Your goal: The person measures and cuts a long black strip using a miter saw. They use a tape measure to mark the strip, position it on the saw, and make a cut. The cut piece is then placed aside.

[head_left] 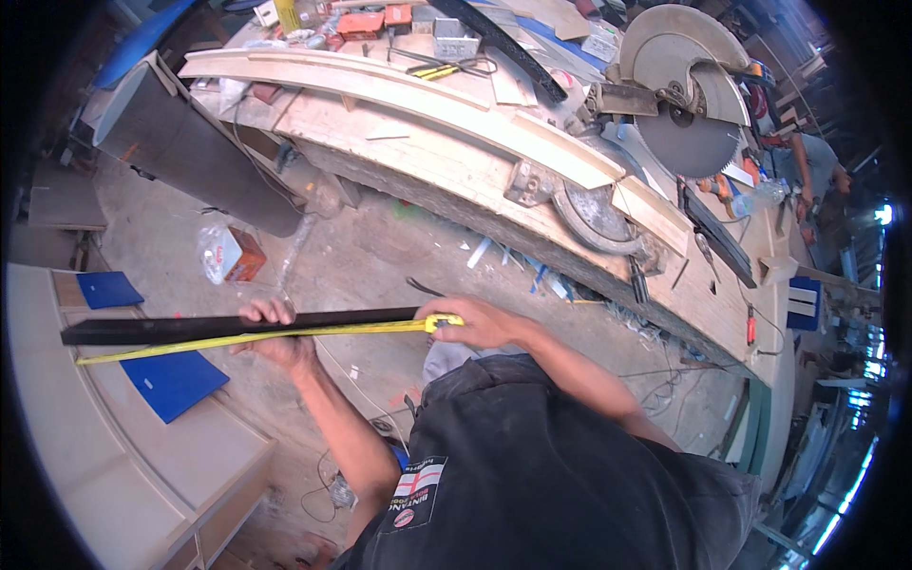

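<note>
A long black strip [180, 328] lies level in front of me, its left end over a pale cabinet. My left hand [275, 332] is closed around the strip near its middle, fingertips over the far edge. Alongside the strip's near edge runs the yellow blade [190, 344] of a tape measure, pulled out past the strip's left part and passing at my left hand. My right hand [480, 323] grips the yellow tape measure case [444, 324] by the strip's right end. Whether the right fingers also touch the strip is hidden.
A workbench [408, 157] crosses ahead with long curved wooden pieces [380, 84] and a miter saw [679, 104]. A dark curved panel [199, 152] stands at left. Blue pieces [174, 383] rest on the pale cabinet [190, 456]. Another person [812, 166] is at far right.
</note>
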Demonstrator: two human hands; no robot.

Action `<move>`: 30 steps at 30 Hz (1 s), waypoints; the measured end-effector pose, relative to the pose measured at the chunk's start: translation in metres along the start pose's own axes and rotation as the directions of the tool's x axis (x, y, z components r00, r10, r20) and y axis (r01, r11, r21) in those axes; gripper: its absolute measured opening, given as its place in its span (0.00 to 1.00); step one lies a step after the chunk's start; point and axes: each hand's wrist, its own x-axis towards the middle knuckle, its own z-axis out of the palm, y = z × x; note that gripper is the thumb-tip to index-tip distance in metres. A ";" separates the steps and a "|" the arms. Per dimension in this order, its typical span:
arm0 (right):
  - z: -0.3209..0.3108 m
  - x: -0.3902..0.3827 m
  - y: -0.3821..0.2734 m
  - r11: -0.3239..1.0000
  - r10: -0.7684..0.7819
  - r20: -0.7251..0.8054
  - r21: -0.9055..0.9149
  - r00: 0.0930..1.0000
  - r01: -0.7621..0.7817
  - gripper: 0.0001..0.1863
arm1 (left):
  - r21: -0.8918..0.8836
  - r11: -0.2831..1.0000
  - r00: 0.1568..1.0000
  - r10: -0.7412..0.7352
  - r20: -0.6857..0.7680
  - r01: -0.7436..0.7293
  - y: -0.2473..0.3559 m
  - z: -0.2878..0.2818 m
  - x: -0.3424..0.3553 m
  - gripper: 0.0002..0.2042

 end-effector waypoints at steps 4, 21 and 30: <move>0.000 0.017 -0.027 0.986 0.000 -0.082 0.168 0.997 0.014 0.27 | 0.022 1.000 0.995 -0.023 0.095 0.021 -0.052 0.030 -0.017 0.43; -0.032 -0.189 -0.055 0.820 0.292 -0.528 0.568 0.797 0.076 0.29 | 0.337 0.891 0.951 -0.304 -0.050 0.302 -0.165 0.100 -0.096 0.31; -0.029 -0.361 -0.014 0.795 0.548 -0.720 0.607 0.426 0.003 0.29 | 0.164 0.819 0.829 -0.513 -0.222 0.550 -0.157 0.133 -0.123 0.31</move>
